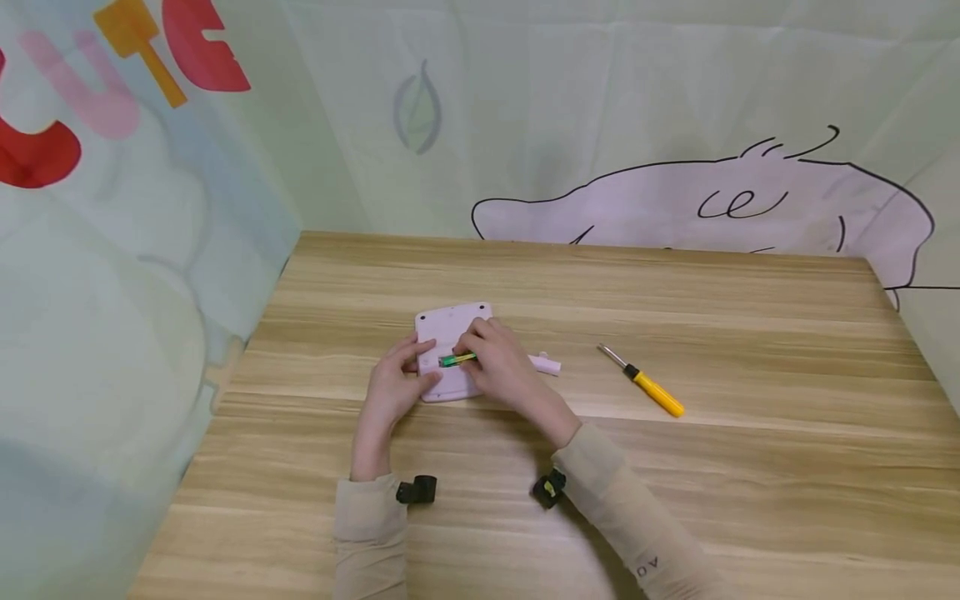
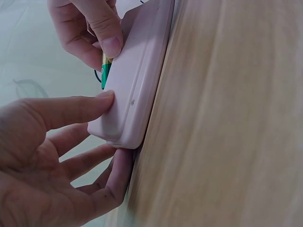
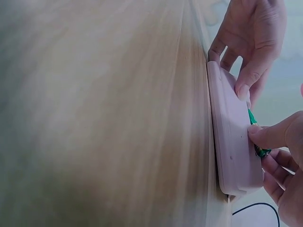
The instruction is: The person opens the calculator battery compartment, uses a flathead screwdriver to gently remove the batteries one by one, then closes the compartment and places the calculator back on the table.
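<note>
Head camera: left hand (image 1: 392, 387) gripping the pale pink device (image 1: 447, 329), right hand (image 1: 504, 360) pinching a green battery (image 1: 457, 360)

Over the feed I'm seeing the device lying flat on the wooden table (image 1: 750, 475), between the two hands. Its face with small dark dots at the far corners is turning upward. On my left wrist view, the left hand is curving round one end of it, thumb pressing on the upper face and a lower finger touching the side near the tabletop. The right hand is bending inward, thumb and fingers closing on the battery, which is showing a green end toward the left hand. Those fingers are covering part of it, so I'm not able to tell how deep it is sitting. Just beside the right hand, a pink strip (image 1: 546, 364) is lying on the table; the yellow-handled screwdriver (image 1: 654, 392) is resting farther right, apart from both hands.
</note>
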`<state>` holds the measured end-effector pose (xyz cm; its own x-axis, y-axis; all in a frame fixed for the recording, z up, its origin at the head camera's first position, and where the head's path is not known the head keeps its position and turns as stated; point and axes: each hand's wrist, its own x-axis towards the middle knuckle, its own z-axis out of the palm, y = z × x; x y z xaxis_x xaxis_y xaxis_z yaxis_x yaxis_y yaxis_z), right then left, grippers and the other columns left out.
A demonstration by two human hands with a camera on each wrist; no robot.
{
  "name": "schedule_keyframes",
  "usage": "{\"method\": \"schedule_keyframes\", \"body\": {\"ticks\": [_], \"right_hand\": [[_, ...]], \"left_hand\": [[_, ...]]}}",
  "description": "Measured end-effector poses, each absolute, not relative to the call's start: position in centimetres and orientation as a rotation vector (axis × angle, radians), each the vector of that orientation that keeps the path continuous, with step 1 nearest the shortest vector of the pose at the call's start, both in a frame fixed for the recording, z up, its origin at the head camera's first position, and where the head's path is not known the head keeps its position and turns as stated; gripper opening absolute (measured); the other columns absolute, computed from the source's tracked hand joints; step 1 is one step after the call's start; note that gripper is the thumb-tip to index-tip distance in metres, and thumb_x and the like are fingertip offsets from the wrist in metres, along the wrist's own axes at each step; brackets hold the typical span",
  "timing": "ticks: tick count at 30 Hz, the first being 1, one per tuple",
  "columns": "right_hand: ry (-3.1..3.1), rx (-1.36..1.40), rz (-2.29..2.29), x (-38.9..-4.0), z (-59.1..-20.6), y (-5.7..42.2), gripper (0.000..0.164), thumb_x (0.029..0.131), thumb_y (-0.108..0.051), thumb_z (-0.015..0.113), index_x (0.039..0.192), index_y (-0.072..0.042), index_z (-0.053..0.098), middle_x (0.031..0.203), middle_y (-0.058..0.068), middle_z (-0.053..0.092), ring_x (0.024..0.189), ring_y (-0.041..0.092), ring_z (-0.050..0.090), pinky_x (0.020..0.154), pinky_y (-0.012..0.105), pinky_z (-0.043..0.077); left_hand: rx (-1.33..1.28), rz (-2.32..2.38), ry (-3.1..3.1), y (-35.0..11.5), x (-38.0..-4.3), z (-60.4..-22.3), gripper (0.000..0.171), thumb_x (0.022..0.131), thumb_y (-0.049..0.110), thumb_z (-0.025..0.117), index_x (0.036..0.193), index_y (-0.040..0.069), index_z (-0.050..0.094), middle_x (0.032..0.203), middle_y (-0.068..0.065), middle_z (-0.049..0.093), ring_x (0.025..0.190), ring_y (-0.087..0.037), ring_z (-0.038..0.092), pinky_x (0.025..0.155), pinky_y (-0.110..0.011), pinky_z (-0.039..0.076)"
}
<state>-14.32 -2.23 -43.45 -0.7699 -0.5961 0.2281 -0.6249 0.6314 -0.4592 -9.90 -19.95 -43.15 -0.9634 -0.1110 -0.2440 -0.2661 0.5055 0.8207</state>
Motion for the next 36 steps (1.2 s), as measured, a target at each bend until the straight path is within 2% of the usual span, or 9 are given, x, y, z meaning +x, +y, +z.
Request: {"method": "schedule_keyframes", "body": {"ticks": [12, 20, 36], "right_hand": [[-2.783, 1.069, 0.647, -14.11, -43.32, -2.31, 0.01, 0.087, -0.013, 0.069, 0.097, -0.014, 0.068, 0.097, -0.001, 0.059, 0.09, 0.016, 0.05, 0.079, 0.029, 0.042], [-2.761, 1.074, 0.537, -13.9, -43.31, -2.43, 0.01, 0.087, -0.014, 0.068, 0.097, -0.015, 0.069, 0.096, -0.002, 0.061, 0.089, 0.016, 0.051, 0.077, 0.03, 0.041], [-2.758, 1.021, 0.585, -13.74, -43.32, -1.91, 0.009, 0.087, -0.016, 0.069, 0.096, -0.015, 0.068, 0.095, -0.002, 0.061, 0.088, 0.017, 0.05, 0.079, 0.032, 0.042]], "left_hand": [[-0.331, 1.463, 2.579, -19.98, -9.97, -43.22, 0.05, 0.086, 0.005, 0.067, 0.135, 0.008, 0.055, 0.157, -0.008, 0.032, 0.118, -0.032, 0.055, 0.086, -0.032, 0.053], [-0.323, 1.452, 2.587, -19.97, -9.97, -43.24, 0.049, 0.087, 0.006, 0.067, 0.135, 0.008, 0.056, 0.156, -0.009, 0.032, 0.118, -0.032, 0.055, 0.088, -0.036, 0.054], [-0.335, 1.455, 2.58, -19.92, -10.01, -43.21, 0.05, 0.087, 0.005, 0.067, 0.135, 0.008, 0.055, 0.157, -0.009, 0.032, 0.119, -0.033, 0.055, 0.087, -0.036, 0.054]]}}
